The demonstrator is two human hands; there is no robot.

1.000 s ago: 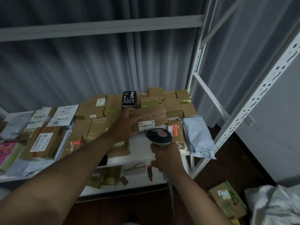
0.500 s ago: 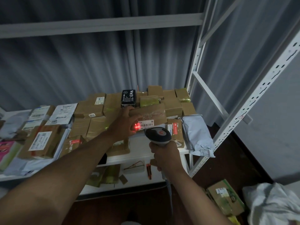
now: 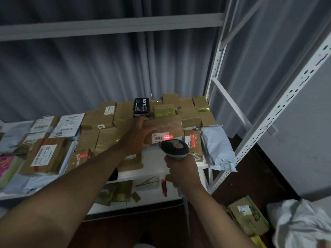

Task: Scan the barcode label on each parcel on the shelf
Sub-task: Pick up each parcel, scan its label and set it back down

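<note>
**Red scan line on the held parcel's label**

Parcel (image 3: pixel 162 129) in brown paper and tape sits lifted above the white shelf (image 3: pixel 155 171), tilted with its labelled face towards us. We hold it at its left end with our left hand (image 3: pixel 137 136), fingers curled over the top edge and thumb under the lower edge. The barcode label (image 3: pixel 161 137) sits low on the near face, and a red light shows across its right part.

Our right hand (image 3: pixel 182 170) is wrapped round the handle of the scanner (image 3: pixel 174 148), whose grey head with a red mark points up at the label from just below and in front of it. The scanner's cable (image 3: pixel 187 217) hangs down from beneath our wrist.

Behind and around the held parcel, the shelf carries many more brown boxes. A black box (image 3: pixel 141 107) with white lettering stands just behind our left fingers, and a grey mailer bag (image 3: pixel 215 147) lies at the shelf's right end, hanging over the edge. A larger box with a white label (image 3: pixel 45 154) lies to the left. On the floor to the right we see another labelled box (image 3: pixel 248 214) beside a white sack (image 3: pixel 302 224).
</note>
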